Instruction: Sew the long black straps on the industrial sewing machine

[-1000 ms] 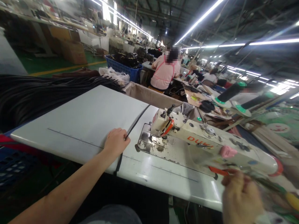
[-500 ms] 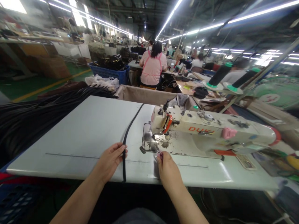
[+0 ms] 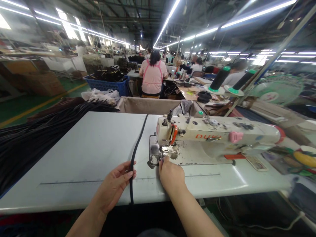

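The fingers of my left hand (image 3: 111, 184) are clamped on a black strap (image 3: 136, 146) — it runs from the near edge of the worktop (image 3: 79, 148), through my grip, to the far edge, bending rightward beyond the fingers. To their right, my right hand (image 3: 172, 174) has its fingers together on a small metal tool (image 3: 161, 157), too small to make out, near the presser-foot end of the sewing machine (image 3: 189, 129). Left of my fingers, past the worktop, lie more black straps (image 3: 49, 131). Farther beyond — a blue basket (image 3: 111, 87) and a seated person in pink (image 3: 153, 79).
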Demonstrator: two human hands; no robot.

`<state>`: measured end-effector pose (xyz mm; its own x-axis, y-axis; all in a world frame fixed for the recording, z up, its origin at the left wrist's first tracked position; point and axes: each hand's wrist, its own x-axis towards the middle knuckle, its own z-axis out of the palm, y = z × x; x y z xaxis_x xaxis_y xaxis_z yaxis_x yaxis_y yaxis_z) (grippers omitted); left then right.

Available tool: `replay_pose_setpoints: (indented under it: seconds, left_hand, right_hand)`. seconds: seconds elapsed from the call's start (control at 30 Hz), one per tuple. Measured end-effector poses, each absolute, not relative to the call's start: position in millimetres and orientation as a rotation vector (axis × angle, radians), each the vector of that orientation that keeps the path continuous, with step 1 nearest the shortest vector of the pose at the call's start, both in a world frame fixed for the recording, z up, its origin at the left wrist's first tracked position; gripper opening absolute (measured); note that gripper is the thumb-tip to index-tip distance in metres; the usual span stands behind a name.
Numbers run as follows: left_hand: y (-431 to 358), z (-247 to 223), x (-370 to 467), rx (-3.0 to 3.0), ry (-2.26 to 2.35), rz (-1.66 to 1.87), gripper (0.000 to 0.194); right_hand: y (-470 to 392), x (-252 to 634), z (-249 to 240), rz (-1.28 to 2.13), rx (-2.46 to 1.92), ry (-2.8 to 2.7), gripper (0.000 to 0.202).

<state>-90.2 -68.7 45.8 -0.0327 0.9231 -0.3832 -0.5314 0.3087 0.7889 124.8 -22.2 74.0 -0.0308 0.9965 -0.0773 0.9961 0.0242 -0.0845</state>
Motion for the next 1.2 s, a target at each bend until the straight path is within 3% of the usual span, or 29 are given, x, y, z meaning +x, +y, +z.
replay_pose_setpoints:
  seconds: [0.43, 0.8, 1.03, 1.2]
  left_hand:
    - [-70.6, 40.1, -96.5, 0.55, 1.079, 1.154, 0.06]
    - [-71.2, 47.1, -83.9, 0.48, 0.957, 1.232, 0.052]
    - [-65.1, 55.2, -66.1, 0.505, 0.9, 1.33, 0.041]
    - [-60.1, 61.4, -48.7, 0.504, 0.884, 1.313, 0.048]
  right_hand:
    - [-5.3, 114.6, 68.9, 0.099, -2.166, -2.268, 0.029]
    - [-20.7, 144.2, 79.1, 0.216, -1.645, -2.558, 0.021]
    - [-34.9, 169.3, 65.7, 0.771, -1.324, -2.185, 0.022]
    - [-34.8, 177.6, 61.0, 0.902, -1.297, -1.918, 0.021]
